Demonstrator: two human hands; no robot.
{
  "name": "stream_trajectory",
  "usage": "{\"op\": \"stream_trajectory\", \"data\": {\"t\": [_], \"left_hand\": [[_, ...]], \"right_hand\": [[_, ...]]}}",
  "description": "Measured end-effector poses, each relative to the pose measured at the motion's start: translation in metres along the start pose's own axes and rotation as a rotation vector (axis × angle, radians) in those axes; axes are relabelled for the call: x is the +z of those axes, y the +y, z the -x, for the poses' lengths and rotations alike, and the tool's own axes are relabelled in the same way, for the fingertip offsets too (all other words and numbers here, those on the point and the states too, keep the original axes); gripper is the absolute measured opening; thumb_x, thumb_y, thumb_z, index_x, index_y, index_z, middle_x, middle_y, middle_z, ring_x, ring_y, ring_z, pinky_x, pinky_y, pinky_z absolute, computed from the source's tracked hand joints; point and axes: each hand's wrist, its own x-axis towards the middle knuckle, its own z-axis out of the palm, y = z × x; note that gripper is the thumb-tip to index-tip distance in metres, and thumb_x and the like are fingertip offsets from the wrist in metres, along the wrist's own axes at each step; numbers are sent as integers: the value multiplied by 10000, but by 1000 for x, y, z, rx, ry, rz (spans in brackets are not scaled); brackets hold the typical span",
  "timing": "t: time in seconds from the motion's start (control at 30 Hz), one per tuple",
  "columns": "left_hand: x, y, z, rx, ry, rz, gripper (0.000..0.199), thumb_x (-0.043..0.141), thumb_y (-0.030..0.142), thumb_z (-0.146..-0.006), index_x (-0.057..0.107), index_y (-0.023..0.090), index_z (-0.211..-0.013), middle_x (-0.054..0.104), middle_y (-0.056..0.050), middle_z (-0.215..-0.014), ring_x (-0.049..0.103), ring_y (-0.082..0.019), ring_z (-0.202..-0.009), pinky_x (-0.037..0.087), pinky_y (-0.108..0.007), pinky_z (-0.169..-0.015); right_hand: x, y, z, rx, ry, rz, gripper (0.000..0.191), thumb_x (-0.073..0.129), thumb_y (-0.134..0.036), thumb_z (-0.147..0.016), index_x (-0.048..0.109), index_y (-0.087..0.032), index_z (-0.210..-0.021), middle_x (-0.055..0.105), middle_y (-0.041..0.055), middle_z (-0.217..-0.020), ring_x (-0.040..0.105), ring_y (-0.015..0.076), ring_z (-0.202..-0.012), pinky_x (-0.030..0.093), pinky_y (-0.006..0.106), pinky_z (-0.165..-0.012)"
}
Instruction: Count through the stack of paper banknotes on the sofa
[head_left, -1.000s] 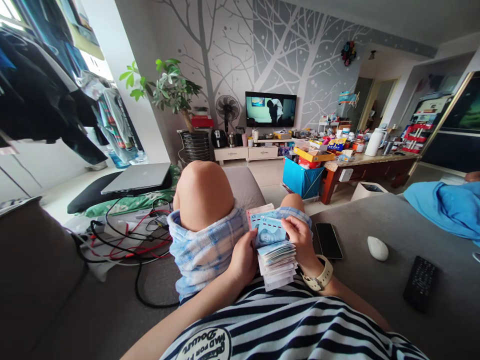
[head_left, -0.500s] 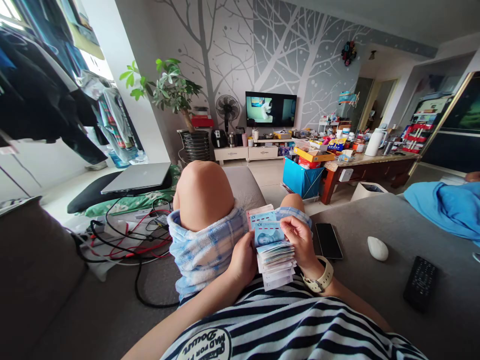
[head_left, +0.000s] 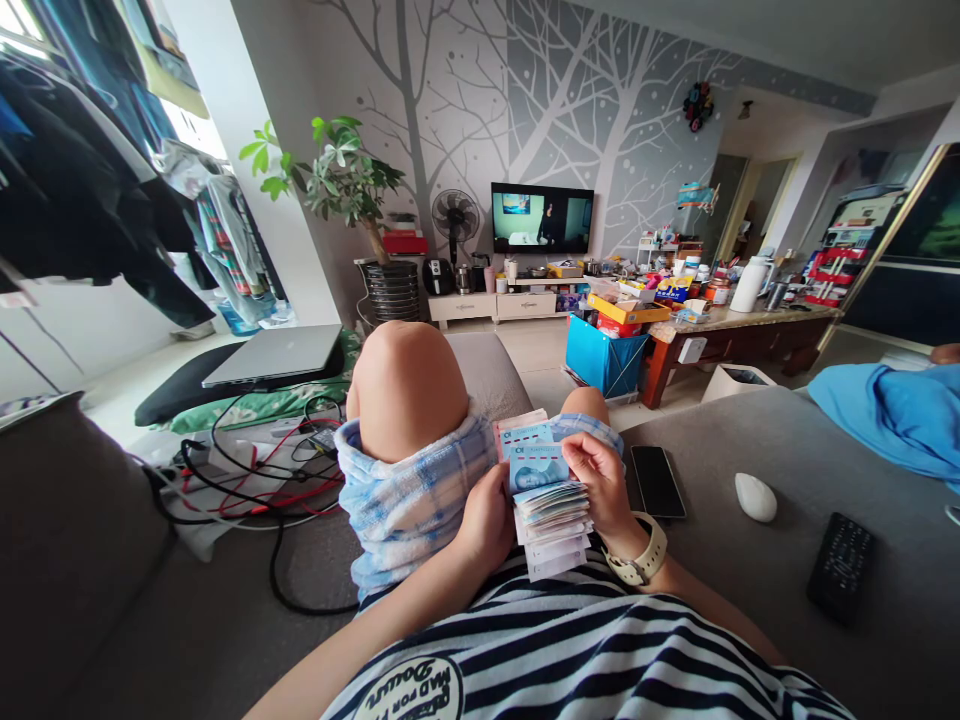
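A thick stack of banknotes [head_left: 553,515] is folded over in front of my striped shirt, its lower ends fanned out. My left hand [head_left: 489,515] is closed on the stack's left side, the thumb near the top. With thumb and fingers my right hand [head_left: 596,480] pinches the right edge of a blue note [head_left: 538,467] on top. Farther forward, another blue note and pinkish notes [head_left: 523,430] stick out beyond the stack. A cream watch [head_left: 646,550] is on my right wrist.
On the grey sofa [head_left: 720,460] to the right are a phone [head_left: 658,481], a white mouse [head_left: 755,497] and a black remote [head_left: 841,568]. Tangled cables [head_left: 277,490] and a laptop [head_left: 274,355] are at the left. A cluttered table [head_left: 742,320] stands beyond.
Both hands and the banknotes look almost unmoved. The picture on the television is different.
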Motion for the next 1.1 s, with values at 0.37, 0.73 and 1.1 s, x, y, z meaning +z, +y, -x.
{"op": "stream_trajectory", "data": {"t": [0.37,0.73,1.1], "left_hand": [[3,4,4,-63,14,31,201,559,157,-766,659,89,-927,730,-99,-766,712,-246,-768,570,-352,-753],[1,5,6,8,0,-76,192,670,129,-656,666,99,-846,712,-75,-717,699,-224,-753,547,-290,-709],[-1,2,1,44,-31,-110,199,684,152,-639,679,96,-830,705,-64,-683,623,-158,-539,512,-259,-585]], "right_hand": [[0,2,3,-66,-66,-139,420,475,-482,-940,599,-173,-685,523,9,-567,410,109,-524,296,255,-509],[1,2,-8,64,91,-8,370,624,-450,-837,482,-176,-633,461,-32,-578,415,95,-550,331,239,-537],[0,4,-8,59,36,62,379,585,-431,-854,447,-183,-603,387,-34,-553,333,97,-536,265,248,-506]]}}
